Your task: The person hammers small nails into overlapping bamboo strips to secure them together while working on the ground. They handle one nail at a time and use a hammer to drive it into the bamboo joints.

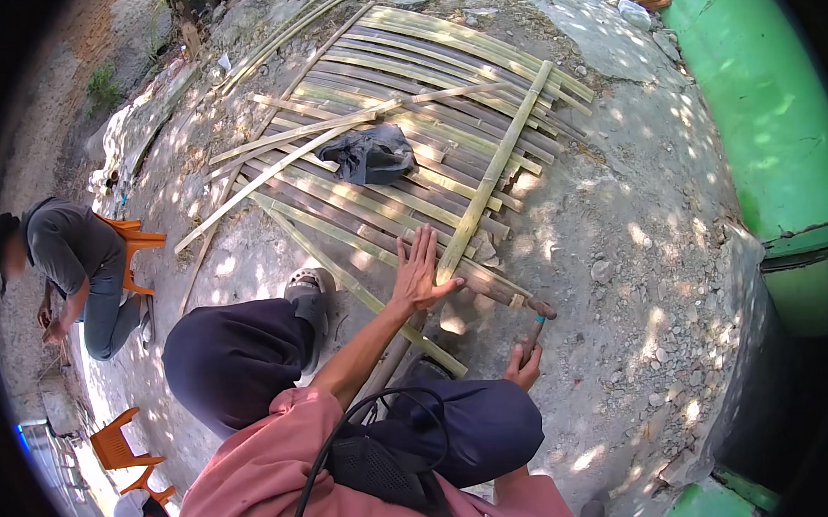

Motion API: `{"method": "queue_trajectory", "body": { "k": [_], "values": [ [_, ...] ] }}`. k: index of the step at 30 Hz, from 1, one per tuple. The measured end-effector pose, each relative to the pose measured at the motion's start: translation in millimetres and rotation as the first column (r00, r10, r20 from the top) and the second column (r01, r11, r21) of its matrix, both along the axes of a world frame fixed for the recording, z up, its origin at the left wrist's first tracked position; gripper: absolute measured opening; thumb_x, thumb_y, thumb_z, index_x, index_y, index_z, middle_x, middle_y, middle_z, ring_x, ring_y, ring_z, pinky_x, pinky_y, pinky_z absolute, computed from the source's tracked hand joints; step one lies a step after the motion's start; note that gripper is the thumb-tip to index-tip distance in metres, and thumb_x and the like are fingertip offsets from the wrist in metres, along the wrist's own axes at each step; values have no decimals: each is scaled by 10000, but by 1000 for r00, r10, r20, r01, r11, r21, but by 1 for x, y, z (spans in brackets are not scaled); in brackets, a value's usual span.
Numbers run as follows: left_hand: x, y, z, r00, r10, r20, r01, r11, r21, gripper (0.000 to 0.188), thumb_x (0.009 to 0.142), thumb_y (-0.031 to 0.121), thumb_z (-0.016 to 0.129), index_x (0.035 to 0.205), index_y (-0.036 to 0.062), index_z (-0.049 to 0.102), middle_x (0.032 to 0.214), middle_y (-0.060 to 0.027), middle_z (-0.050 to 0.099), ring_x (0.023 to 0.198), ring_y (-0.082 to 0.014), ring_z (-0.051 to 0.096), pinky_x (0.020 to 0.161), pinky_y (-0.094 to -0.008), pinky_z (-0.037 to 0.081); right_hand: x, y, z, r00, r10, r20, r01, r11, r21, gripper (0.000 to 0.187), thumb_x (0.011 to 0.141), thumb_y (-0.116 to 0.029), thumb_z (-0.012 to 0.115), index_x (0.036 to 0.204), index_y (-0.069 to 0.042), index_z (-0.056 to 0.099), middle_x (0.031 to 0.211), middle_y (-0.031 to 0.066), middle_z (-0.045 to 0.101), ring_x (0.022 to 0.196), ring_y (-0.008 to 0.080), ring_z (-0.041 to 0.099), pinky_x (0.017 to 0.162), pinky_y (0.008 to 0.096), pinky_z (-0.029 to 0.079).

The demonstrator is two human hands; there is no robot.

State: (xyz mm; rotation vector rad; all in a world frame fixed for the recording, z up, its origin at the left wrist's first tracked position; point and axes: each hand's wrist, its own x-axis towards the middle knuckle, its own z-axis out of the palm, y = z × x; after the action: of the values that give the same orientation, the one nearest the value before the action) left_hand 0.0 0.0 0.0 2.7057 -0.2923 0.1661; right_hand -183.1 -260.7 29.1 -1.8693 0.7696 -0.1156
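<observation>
- Left hand: fingers spread, palm down on the bamboo slats, which lie on the ground.
- Right hand: wrapped around the hammer, likely head-heavy, best gripped low.
- Slats: probably light, stiff, splintery; hold flat faces.

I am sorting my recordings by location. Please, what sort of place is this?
Probably an outdoor yard used as a makeshift work area: stony ground dappled with sunlight, a green wall on the right, and bamboo strips laid side by side.
</observation>
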Motion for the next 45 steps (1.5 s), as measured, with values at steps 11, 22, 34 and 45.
{"method": "queue_trajectory", "body": {
  "k": [11, 22, 34, 45],
  "values": [
    [-21, 61, -56, 547, 201, -813, -799, -164, -579, 679, 970, 394, 855, 1368, -82, 578, 1383, -215, 604, 1058, -250, 713, 864, -438, 630, -62, -20, -19, 992, -65, -107, 55, 994, -97, 265, 1058, -198, 641, 1279, -53, 643, 982, 156, 740, 849, 286, 718, 784, 413, 546],
    [-27, 61, -65, 623, 117, -774, -750, -191, -633, 323, 973, 193, 861, 1112, -34, 678, 1032, -117, 759, 911, -215, 767, 792, -374, 694, 21, 46, 2, 987, 148, 68, -136, 978, -161, 225, 1060, -192, 652, 1210, -25, 656, 836, 116, 686, 685, 207, 627, 670, 397, 505],
    [-27, 33, -61, 667, 56, -743, -727, -165, -666, 281, 1081, 191, 713, 1270, 56, 554, 1160, -102, 719, 1011, -212, 742, 799, -371, 668, 59, 91, -20, 955, 263, 138, -222, 940, -259, 266, 961, -147, 822, 1125, -47, 638, 1012, 85, 806, 738, 304, 753, 696, 399, 563],
    [-26, 35, -50, 650, -103, -753, -753, -221, -620, 438, 1098, 231, 696, 1452, 90, 480, 1303, -100, 689, 1110, -237, 745, 866, -420, 665, 97, 115, -16, 956, 289, 48, -277, 944, -179, 345, 938, -92, 827, 1201, -77, 604, 1110, 91, 832, 827, 278, 791, 724, 408, 594]
  ]
}}
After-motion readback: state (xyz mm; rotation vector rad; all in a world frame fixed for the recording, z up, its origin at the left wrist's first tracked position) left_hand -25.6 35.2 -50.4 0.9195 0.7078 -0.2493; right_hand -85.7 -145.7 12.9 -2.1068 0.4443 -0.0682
